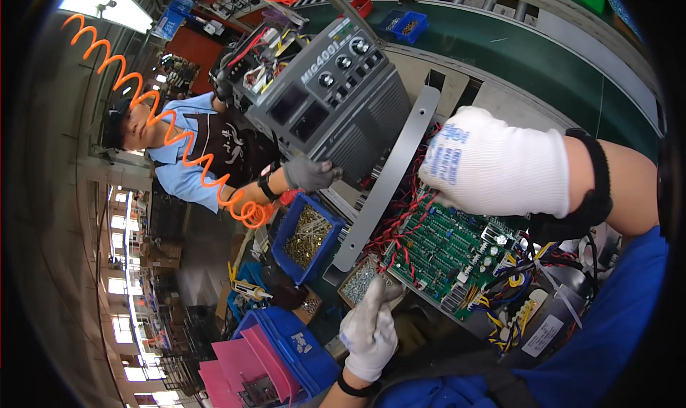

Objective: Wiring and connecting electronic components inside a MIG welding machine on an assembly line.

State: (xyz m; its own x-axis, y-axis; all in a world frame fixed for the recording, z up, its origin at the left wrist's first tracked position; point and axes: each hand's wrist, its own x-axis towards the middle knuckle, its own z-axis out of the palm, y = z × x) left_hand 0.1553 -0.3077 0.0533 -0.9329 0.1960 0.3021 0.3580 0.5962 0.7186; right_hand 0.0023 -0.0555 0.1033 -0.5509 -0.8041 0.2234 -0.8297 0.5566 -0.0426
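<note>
My right hand (493, 163), in a white knit glove, is closed above a green circuit board (454, 247) among red wires (411, 222). Its fingertips are hidden, so what they grip does not show. Lower down, my left hand (370, 333), also gloved in white, has its fingers stretched out beside a small tray of silver screws (363, 283). Nothing shows in that hand. A grey metal strip (389, 183) with a hole near each end stands along the board's far left side. Yellow, black and white wires (511, 283) crowd the board's near right.
A co-worker's grey-gloved hand (311, 173) is beside a grey machine (332, 97) with knobs. Brass screws fill a blue bin (289, 226). An orange coiled hose (171, 126) hangs at left. Pink sheets (246, 365) lie in a blue crate (307, 351). A green conveyor (493, 47) runs behind.
</note>
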